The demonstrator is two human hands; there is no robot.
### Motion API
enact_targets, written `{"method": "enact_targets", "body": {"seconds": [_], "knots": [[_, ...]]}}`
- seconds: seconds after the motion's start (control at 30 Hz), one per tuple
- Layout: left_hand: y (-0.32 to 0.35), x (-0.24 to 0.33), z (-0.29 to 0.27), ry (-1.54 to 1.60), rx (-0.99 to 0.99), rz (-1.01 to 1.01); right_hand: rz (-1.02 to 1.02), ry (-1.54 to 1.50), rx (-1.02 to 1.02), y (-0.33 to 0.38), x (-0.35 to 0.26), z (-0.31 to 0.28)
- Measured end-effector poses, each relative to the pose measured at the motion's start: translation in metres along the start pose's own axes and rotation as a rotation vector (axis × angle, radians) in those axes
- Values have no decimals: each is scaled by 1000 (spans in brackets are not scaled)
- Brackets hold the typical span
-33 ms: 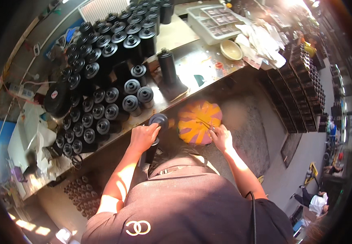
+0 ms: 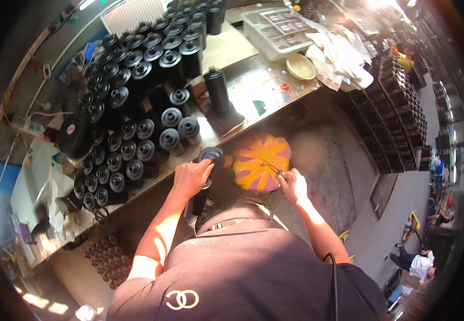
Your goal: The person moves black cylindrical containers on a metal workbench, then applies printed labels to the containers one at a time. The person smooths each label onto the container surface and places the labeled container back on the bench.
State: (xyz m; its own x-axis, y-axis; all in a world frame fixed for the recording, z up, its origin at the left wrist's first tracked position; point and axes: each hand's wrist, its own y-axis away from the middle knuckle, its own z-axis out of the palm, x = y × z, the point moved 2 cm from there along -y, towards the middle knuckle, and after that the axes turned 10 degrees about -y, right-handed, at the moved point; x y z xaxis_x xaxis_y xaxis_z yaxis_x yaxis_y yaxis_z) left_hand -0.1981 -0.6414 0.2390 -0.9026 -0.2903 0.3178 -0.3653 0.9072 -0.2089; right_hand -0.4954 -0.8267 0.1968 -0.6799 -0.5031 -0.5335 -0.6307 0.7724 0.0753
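Observation:
My left hand [image 2: 191,178] is closed at the edge of a black cylinder with a round stepped top [image 2: 211,157], just off the front edge of the bench. Below that hand another dark cylindrical body [image 2: 198,199] shows, partly hidden by my wrist; whether it belongs to the same piece I cannot tell. My right hand [image 2: 294,185] pinches a thin dark stick-like tool [image 2: 271,165], its far end pointing up and left. Beneath the tool lies a round orange and purple cushion [image 2: 261,147], lower than the bench top.
Many black cylinders [image 2: 145,128] crowd the metal bench at the left, and one [image 2: 217,88] stands apart. Farther back are a white tray [image 2: 266,40], a bowl [image 2: 301,67] and crumpled white cloths [image 2: 339,56]. Stacked dark racks [image 2: 376,117] stand right; a person [image 2: 419,266] is far right.
The whole view has shifted slightly, with the bench a little farther left. Both hands keep their grips and have hardly moved.

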Motion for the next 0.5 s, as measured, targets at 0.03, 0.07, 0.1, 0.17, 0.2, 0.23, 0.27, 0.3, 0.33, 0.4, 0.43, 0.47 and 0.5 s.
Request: {"method": "enact_targets", "body": {"seconds": [0.03, 0.07, 0.1, 0.17, 0.2, 0.23, 0.27, 0.3, 0.33, 0.4, 0.43, 0.47, 0.5], "knots": [[-20, 7, 3, 10, 26, 39, 37, -2, 37, 15, 14, -1], [-37, 14, 8, 26, 43, 67, 78, -6, 63, 26, 22, -5], [-60, 23, 12, -1, 55, 88, 144, -170, 83, 31, 30, -11], [-108, 40, 18, -37, 71, 116, 282, -512, 124, 46, 43, -15], [-134, 50, 20, -45, 79, 123, 247, -560, 149, 52, 50, -17], [-159, 57, 28, -55, 83, 118, 211, -601, 176, 56, 58, -21], [-185, 62, 38, -67, 89, 113, 184, -592, 198, 60, 71, -25], [-212, 70, 49, -88, 101, 119, 158, -582, 222, 65, 84, -29], [-238, 76, 61, -109, 114, 123, 143, -521, 236, 70, 100, -32], [-288, 86, 89, -143, 148, 120, 92, -404, 247, 67, 134, -42], [-313, 86, 102, -182, 132, 115, 162, -355, 214, 61, 145, -50], [-337, 89, 115, -219, 121, 104, 227, -296, 181, 54, 156, -61], [-355, 93, 130, -256, 112, 115, 154, -182, 172, 52, 165, -70]]}}
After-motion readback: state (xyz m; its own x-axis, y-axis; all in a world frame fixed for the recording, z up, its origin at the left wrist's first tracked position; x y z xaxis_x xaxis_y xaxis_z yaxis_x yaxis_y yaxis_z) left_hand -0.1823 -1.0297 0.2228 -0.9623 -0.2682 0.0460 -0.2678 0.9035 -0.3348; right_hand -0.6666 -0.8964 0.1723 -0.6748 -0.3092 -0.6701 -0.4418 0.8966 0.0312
